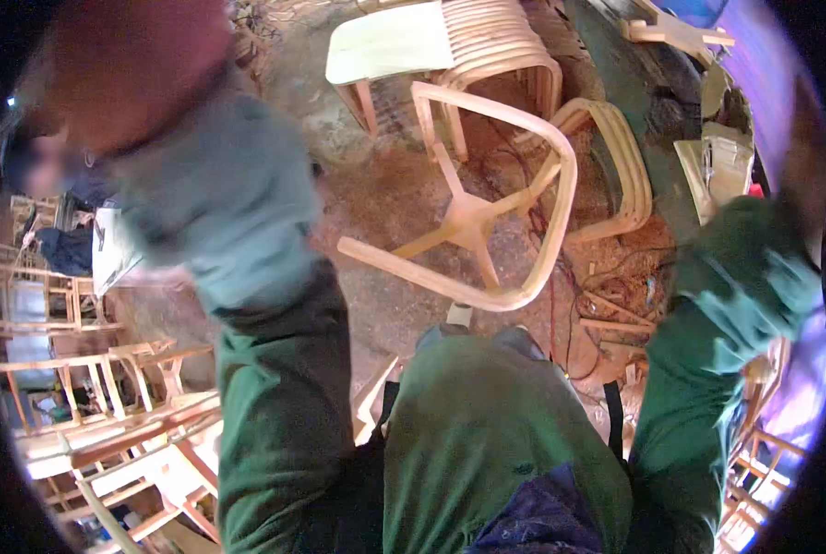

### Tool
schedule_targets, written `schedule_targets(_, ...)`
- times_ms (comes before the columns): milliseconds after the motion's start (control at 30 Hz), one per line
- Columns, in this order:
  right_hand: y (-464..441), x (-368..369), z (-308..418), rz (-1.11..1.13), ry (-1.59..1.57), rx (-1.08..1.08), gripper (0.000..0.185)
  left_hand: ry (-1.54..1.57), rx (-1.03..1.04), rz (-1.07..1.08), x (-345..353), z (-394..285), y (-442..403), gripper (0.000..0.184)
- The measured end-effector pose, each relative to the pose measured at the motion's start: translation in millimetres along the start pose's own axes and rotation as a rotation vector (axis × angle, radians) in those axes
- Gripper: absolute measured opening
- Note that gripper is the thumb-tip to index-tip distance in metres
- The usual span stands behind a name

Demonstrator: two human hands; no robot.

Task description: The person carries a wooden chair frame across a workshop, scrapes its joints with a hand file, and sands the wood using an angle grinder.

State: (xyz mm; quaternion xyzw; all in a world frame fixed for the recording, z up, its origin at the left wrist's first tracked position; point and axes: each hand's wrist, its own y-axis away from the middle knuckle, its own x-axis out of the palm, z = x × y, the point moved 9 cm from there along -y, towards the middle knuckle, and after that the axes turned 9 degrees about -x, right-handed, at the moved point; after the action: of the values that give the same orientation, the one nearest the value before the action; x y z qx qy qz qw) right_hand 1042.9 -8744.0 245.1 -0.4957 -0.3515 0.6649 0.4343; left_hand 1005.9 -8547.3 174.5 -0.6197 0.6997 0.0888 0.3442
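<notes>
My left hand point(145, 69) is raised close to the camera at the upper left, large and blurred, its fingers not visible. At the far right edge my right hand point(805, 157) is dark and smeared, and its fingers cannot be made out. I cannot tell whether either hand holds anything. In front of my legs stands a wooden chair frame point(568, 198) with a bent, rounded loop and a cross-shaped brace point(470, 220). Both hands are apart from this frame.
Behind the frame are stacked bent wooden frames point(501, 42), a pale seat panel point(385, 42) and more curved frames point(630, 171). Cables point(570, 323) and wood scraps point(616, 325) lie on the floor. Wooden chair frames point(108, 388) and a person point(67, 249) are at left.
</notes>
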Motion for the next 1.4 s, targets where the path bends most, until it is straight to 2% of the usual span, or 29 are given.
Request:
schedule_targets(100, 62.5, -1.5, -20.4, -0.022, -0.039, 0.220, 0.013, 0.160, -0.047, -0.144, -0.2, 21.7, 11.4, 0.012)
schedule_targets(133, 93.2, 7.2, -21.8, 0.057, -0.052, 0.363, 0.018, 0.253, -0.058, -0.206, 6.2, 28.0, 23.6, 0.010)
schedule_targets(167, 124.6, 15.7, -25.7, -0.066, -0.372, 0.416, 0.021, 0.358, -0.057, -0.268, 14.6, 34.5, 38.9, 0.009)
schedule_targets(200, 147.6, 15.1, -18.3, -0.031, -0.296, 0.406, 0.022, 0.463, -0.039, -0.323, 27.2, 40.9, 58.7, 0.008)
schedule_targets(233, 158.8, 11.3, -5.4, -0.010, -0.329, 0.393, 0.030, 0.579, 0.060, -0.341, 37.2, 38.4, 73.5, 0.009)
schedule_targets(267, 160.5, 5.3, 6.1, -0.079, -0.457, 0.348, 0.037, 0.603, 0.067, -0.403, 38.2, 30.7, 88.2, 0.010)
schedule_targets(300, 150.1, 0.7, 19.1, -0.085, -0.424, 0.426, 0.027, 0.630, 0.072, -0.461, 36.7, 21.9, 99.5, 0.012)
schedule_targets(367, 119.5, -6.3, 41.0, -0.184, -0.522, 0.236, 0.012, 0.899, 0.304, -0.357, 35.8, -5.3, 103.7, 0.009)
schedule_targets(400, 108.2, 1.1, 42.3, -0.052, -0.823, 0.246, 0.012, 0.918, 0.388, -0.349, 27.7, -21.8, 103.5, 0.007)
schedule_targets(467, 82.0, 7.3, 62.4, 0.167, -1.007, 0.190, 0.016, 0.889, 0.487, -0.310, 13.3, -51.4, 103.1, 0.006)
schedule_targets(533, 67.4, 4.8, 74.4, 0.211, -1.012, 0.132, 0.022, 0.835, 0.484, -0.198, 4.0, -70.1, 102.6, 0.012)
schedule_targets(600, 64.2, -15.3, 81.0, 0.068, -0.951, 0.036, 0.009, 0.818, 0.367, -0.031, -7.1, -80.6, 105.6, 0.014)
schedule_targets(700, 56.1, -16.1, 86.1, -0.009, -0.850, 0.002, 0.012, 1.047, 0.586, -0.223, -21.8, -92.0, 114.7, 0.006)
schedule_targets(1033, 49.2, 12.7, 76.6, -0.036, -0.785, 0.036, 0.026, 1.429, 0.726, -0.341, -24.1, -75.1, 117.6, 0.012)
schedule_targets(1100, 56.8, 15.6, 70.7, -0.045, -0.769, 0.077, 0.029, 1.582, 0.776, -0.157, -11.8, -43.8, 121.7, 0.015)
schedule_targets(1133, 62.4, 19.7, 65.4, -0.055, -0.744, 0.119, 0.030, 1.678, 0.805, -0.026, -3.5, -20.5, 128.3, 0.023)
schedule_targets(1167, 71.7, 25.9, 56.9, -0.067, -0.712, 0.185, 0.032, 1.305, 0.373, -0.503, 0.9, 22.7, 129.3, 0.030)
schedule_targets(1200, 86.9, 34.6, 42.8, -0.077, -0.657, 0.289, 0.033, 0.908, -0.160, -0.727, 14.6, 70.7, 143.8, 0.039)
schedule_targets(1233, 110.0, 45.3, 20.7, -0.073, -0.605, 0.423, 0.035, 0.878, -0.247, -0.711, 25.9, 105.3, 134.0, 0.040)
schedule_targets(1267, 142.3, 54.6, -4.9, -0.060, -0.562, 0.584, 0.036, 0.857, -0.533, -0.782, 54.9, 180.4, 162.0, 0.038)
schedule_targets(1300, 187.4, 71.3, -33.7, 0.061, -0.499, 0.719, 0.039, 0.841, -0.800, -0.838, 85.7, 240.2, 204.1, 0.036)
schedule_targets(1333, 242.8, 86.2, -58.5, 0.106, -0.470, 0.883, 0.039, 0.843, -0.826, -0.777, 127.3, 299.6, 255.1, 0.049)
schedule_targets(1367, 338.3, 89.7, -86.4, -0.113, -0.688, 1.073, 0.044, 0.893, -1.137, -0.824, 164.4, 342.9, 304.9, 0.052)
schedule_targets(1400, 392.6, 91.9, -91.1, 0.350, -0.213, 1.287, 0.052, 0.929, -1.453, -0.853, 199.7, 372.6, 351.4, 0.055)
